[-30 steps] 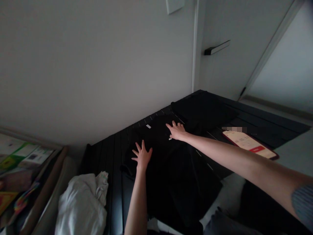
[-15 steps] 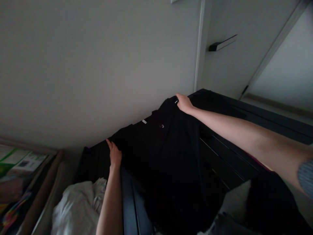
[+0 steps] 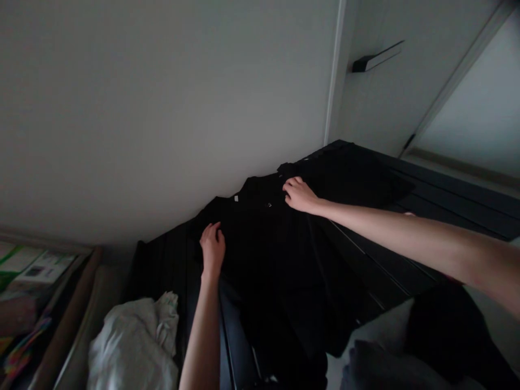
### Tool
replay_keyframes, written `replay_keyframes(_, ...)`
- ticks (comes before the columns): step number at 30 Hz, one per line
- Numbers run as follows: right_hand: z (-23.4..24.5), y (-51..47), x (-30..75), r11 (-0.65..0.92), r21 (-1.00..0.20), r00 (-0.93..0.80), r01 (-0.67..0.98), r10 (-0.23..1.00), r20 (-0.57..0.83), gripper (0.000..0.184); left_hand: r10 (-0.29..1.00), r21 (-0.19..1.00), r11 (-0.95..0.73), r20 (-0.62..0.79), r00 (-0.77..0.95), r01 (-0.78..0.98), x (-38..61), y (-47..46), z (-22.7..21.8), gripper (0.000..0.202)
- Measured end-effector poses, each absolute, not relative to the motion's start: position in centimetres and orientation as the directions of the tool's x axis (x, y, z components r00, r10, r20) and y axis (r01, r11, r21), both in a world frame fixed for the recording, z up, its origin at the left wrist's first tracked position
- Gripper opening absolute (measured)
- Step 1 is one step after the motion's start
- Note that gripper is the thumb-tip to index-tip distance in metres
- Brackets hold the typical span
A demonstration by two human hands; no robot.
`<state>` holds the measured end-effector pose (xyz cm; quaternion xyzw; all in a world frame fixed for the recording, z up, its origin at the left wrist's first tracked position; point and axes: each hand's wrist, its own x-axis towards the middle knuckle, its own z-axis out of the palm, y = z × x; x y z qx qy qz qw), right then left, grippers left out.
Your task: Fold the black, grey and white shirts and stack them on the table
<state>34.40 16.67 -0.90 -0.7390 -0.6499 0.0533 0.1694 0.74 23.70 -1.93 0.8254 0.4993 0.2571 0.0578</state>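
Both grips have come down from the lift: my left hand point(image 3: 212, 248) and right hand point(image 3: 299, 195) sit curled on the black garment point(image 3: 268, 260), clenched or merely resting I cannot tell. It lies across the dark slatted platform point(image 3: 162, 260), its far edge near the wall point(image 3: 162, 108).

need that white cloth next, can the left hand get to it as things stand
Probably yes. The left hand rests on the black garment, and the crumpled white cloth lies beside the left forearm, with nothing visible between them, so the way looks free.
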Motion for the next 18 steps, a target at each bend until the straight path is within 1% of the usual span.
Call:
replay_keyframes(1,-1.3,15.7,33.5,-0.032,-0.294,0.069,0.955,0.991,0.117,0.028,0.831,0.371,-0.547,0.349,0.434,0.750,2.0,22.1,-2.3,0.033)
replay_keyframes(2,-1.6,14.6,32.5,0.040,-0.277,-0.018,0.960,0.997,0.081,0.027,0.815,0.402,-0.580,0.295,0.499,0.708,3.2,20.4,-2.6,0.033)
replay_keyframes(4,-2.0,12.3,30.8,0.141,-0.272,-0.139,0.952,0.990,0.025,0.026,0.804,0.459,-0.583,0.204,0.559,0.670,4.9,16.9,-3.4,0.033)
replay_keyframes(5,-2.1,11.0,30.0,0.164,-0.278,-0.171,0.946,0.985,0.001,0.027,0.800,0.468,-0.577,0.155,0.580,0.670,5.4,15.2,-3.7,0.034)
replay_keyframes(7,-2.2,8.2,28.5,0.180,-0.292,-0.204,0.939,0.977,-0.055,0.028,0.796,0.431,-0.568,0.070,0.602,0.701,5.9,12.1,-4.0,0.039)
replay_keyframes(10,-1.8,3.9,26.6,0.196,-0.282,-0.238,0.939,0.964,-0.121,0.033,0.821,0.304,-0.526,-0.062,0.568,0.794,5.6,8.3,-3.6,0.049)
replay_keyframes(12,-1.3,1.4,25.8,0.205,-0.248,-0.249,0.947,0.954,-0.164,0.040,0.823,0.223,-0.513,-0.147,0.549,0.829,4.9,6.3,-2.8,0.056)
replay_keyframes(14,-0.8,-0.6,25.6,0.155,-0.197,-0.199,0.968,0.954,-0.225,0.051,0.804,0.155,-0.536,-0.206,0.558,0.830,3.7,4.5,-2.1,0.064)
replay_keyframes(16,-0.6,-2.0,26.1,0.013,-0.164,-0.065,0.986,0.947,-0.315,0.061,0.813,0.082,-0.530,-0.232,0.534,0.844,2.1,3.1,-1.8,0.072)
replay_keyframes(18,-0.9,-2.8,27.4,-0.136,-0.194,0.047,0.972,0.913,-0.404,0.067,0.864,0.019,-0.451,-0.242,0.442,0.892,0.2,2.2,-1.8,0.084)
